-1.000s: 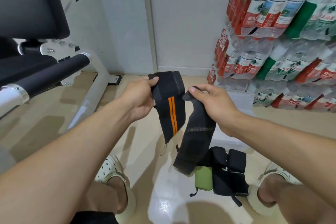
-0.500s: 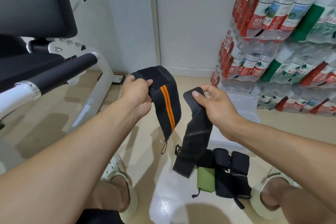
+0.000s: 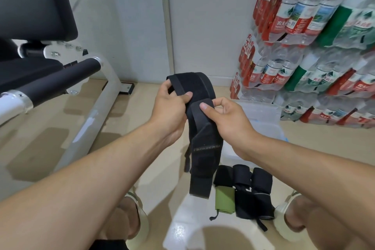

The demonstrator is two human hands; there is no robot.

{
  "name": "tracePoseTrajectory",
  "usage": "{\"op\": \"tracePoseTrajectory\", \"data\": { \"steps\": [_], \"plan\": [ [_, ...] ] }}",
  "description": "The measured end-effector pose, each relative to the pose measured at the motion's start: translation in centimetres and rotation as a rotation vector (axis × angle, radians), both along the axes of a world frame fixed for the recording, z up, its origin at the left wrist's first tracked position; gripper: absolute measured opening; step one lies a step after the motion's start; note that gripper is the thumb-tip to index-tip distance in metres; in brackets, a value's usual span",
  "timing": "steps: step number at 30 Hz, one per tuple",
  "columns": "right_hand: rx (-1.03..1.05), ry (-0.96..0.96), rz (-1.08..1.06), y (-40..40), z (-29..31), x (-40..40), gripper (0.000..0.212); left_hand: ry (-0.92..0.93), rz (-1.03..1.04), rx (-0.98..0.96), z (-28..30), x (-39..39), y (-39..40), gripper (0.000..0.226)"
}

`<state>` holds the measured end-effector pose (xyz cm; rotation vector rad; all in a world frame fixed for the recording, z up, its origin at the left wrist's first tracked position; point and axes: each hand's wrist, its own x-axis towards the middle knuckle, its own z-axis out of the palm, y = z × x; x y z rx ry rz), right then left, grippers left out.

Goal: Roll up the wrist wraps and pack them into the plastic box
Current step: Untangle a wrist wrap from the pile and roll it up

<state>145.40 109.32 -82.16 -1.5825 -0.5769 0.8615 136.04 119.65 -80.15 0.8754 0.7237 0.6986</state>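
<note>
Two hands on one black wrist wrap (image 3: 203, 148): my left hand (image 3: 172, 107) grips its upper loop, my right hand (image 3: 221, 115) pinches the other end, tail dangling above rolled wraps (image 3: 251, 189) on the floor. Plastic box (image 3: 261, 119) beyond. Risk, as I judge it: slack tail could skew and loosen the roll.

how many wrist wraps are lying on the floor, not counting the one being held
4: a black roll with a green wrap just below it, a black wrap in the middle, another black wrap rightmost. The held wrap may hide more.
</note>
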Motion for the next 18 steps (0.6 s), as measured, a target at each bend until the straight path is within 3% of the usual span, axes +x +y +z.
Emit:
{"op": "tracePoseTrajectory", "data": {
  "steps": [6, 10, 15, 18],
  "plan": [
    [-0.011, 0.017, -0.048, -0.2, -0.2, 0.4, 0.022, 0.016, -0.058, 0.080, -0.2, -0.1, -0.4, 0.067],
    [-0.050, -0.064, -0.124, -0.1, 0.0, 1.0, 0.041, -0.001, -0.081, 0.098, -0.1, -0.2, -0.1, 0.073],
    [-0.003, -0.033, 0.056, -0.3, 0.3, 1.8, 0.020, -0.013, -0.174, 0.142, 0.0, -0.6, 0.4, 0.068],
    [-0.005, -0.013, 0.190, -0.6, 0.2, 2.3, 0.018, 0.012, -0.218, 0.056, 0.4, -1.0, 0.8, 0.049]
  ]
}}
